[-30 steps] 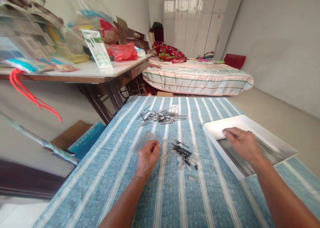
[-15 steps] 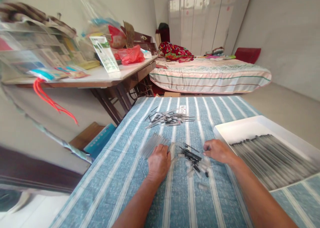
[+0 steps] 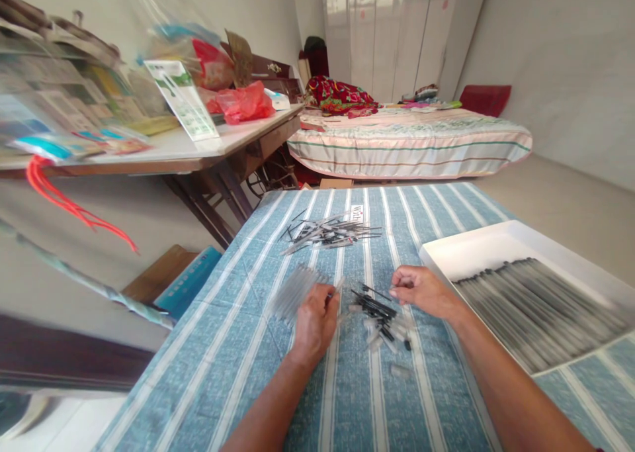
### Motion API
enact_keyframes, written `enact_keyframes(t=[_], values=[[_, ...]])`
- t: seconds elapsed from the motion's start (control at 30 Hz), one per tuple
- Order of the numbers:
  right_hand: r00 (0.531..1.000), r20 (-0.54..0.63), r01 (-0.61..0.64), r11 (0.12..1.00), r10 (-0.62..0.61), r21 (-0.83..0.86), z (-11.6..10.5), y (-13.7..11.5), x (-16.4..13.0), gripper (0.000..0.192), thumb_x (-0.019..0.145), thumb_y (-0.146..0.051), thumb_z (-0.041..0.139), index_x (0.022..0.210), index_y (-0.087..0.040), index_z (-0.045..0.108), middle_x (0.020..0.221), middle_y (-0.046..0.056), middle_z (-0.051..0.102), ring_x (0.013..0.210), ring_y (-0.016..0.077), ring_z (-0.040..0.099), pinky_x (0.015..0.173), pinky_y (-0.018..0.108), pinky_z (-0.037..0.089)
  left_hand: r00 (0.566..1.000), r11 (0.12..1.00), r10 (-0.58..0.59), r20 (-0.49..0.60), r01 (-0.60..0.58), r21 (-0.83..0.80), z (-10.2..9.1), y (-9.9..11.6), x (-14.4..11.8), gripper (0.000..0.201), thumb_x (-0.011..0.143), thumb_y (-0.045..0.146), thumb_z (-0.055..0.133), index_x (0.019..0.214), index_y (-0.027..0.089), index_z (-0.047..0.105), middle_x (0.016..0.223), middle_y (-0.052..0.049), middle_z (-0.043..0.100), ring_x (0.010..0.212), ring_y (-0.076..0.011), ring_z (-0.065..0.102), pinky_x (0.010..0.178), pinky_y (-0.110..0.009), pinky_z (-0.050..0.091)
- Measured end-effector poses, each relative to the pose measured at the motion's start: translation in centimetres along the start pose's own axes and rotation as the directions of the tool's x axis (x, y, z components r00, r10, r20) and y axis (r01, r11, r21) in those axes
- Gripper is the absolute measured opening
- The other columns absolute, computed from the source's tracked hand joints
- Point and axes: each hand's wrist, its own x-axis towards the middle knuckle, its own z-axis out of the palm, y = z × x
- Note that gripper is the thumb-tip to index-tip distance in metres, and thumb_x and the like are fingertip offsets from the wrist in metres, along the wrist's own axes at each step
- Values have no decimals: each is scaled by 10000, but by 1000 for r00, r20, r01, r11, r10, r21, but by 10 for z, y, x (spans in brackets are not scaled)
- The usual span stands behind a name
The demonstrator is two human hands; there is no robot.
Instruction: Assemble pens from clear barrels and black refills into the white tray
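Note:
My left hand (image 3: 316,319) is closed in a pinch, with a short clear plastic tube (image 3: 340,282) at its fingertips. Just left of it lies a row of clear plastic tubes (image 3: 292,293), partly hidden by the hand. My right hand (image 3: 421,290) pinches with thumb and forefinger at the end of a thin black stick (image 3: 376,292); whether it grips the stick is unclear. Between the hands is a small heap of black sticks (image 3: 373,306) with short clear caps (image 3: 380,339) below. Blur hides the finer details.
Farther back on the striped cloth (image 3: 238,319) lies a loose pile of thin dark and clear sticks (image 3: 330,230). On the right, a white box (image 3: 466,247) holds many pen-like sticks with dark ends. A side table (image 3: 188,164) stands left, a bed (image 3: 411,147) behind.
My right hand has moved slightly left, its fingertips now at the black stick's end. My left hand has turned a little, its fingers lifted into a pinch. The view shifted slightly right.

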Motion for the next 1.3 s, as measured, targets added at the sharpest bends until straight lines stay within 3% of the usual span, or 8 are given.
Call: enact_keyframes(t=[0.2, 0.4, 0.57, 0.73, 0.9, 1.0, 1.1, 1.3], values=[[993, -107, 2, 927, -46, -374, -5, 11, 2, 150, 724, -320, 562, 750, -175, 591, 550, -44, 511, 510, 97, 448, 523, 213, 325, 983, 933, -131, 127, 166, -319, 6, 0, -4, 182, 815, 326, 460, 879, 176, 540, 581, 28, 536, 509, -118, 523, 557, -240, 429], [954, -184, 17, 655, -236, -755, 7, -3, 0, 198, 820, -311, 488, 812, -185, 641, 784, 31, 605, 727, 149, 542, 646, 244, 351, 967, 887, -168, 189, 232, -398, 7, -2, -4, 182, 808, 334, 483, 880, 179, 546, 537, 37, 529, 509, -113, 503, 551, -228, 408], [930, 16, 185, 431, -367, -883, 36, -18, -3, 255, 883, -240, 391, 811, -198, 632, 789, 45, 584, 811, 170, 503, 725, 268, 326, 961, 856, -197, 196, 266, -443, 8, -2, -4, 180, 799, 324, 496, 881, 175, 552, 522, 42, 526, 486, -101, 473, 523, -218, 386], [944, 122, 231, 354, -306, -906, 53, -15, 1, 246, 873, -190, 380, 772, -190, 604, 751, 47, 578, 777, 182, 487, 699, 290, 316, 946, 777, -215, 241, 316, -544, 11, -1, -4, 177, 790, 319, 506, 878, 170, 547, 542, 39, 549, 442, -82, 435, 463, -205, 352], [955, 77, 206, 453, -286, -868, 53, -10, 3, 200, 823, -165, 432, 714, -176, 600, 747, 52, 595, 770, 179, 508, 700, 285, 341, 915, 662, -206, 346, 391, -640, 10, 4, -5, 185, 776, 339, 531, 822, 161, 545, 556, 30, 557, 432, -75, 437, 429, -196, 332], [948, -34, 206, 691, -316, -693, 48, -8, 4, 156, 772, -145, 466, 696, -172, 600, 700, 28, 594, 700, 150, 521, 659, 259, 371, 896, 598, -188, 402, 429, -677, 8, 6, -7, 194, 760, 344, 555, 806, 156, 549, 542, 30, 551, 430, -76, 444, 416, -193, 320], [948, -219, 176, 954, -231, -242, 42, -5, 5, 114, 751, -197, 504, 725, -166, 611, 659, 3, 605, 612, 120, 537, 595, 228, 408, 871, 526, -155, 466, 472, -707, 6, 10, -7, 199, 748, 340, 571, 790, 147, 550, 542, 23, 557, 409, -67, 429, 402, -191, 304], [960, -274, 149, 941, -64, 303, 37, -4, 7, 204, 644, -309, 657, 770, -150, 668, 652, 21, 661, 602, 138, 592, 623, 261, 463, 827, 473, -113, 551, 532, -702, 2, 15, -7, 192, 744, 325, 581, 772, 136, 555, 673, -12, 604, 414, -43, 423, 387, -179, 282]])
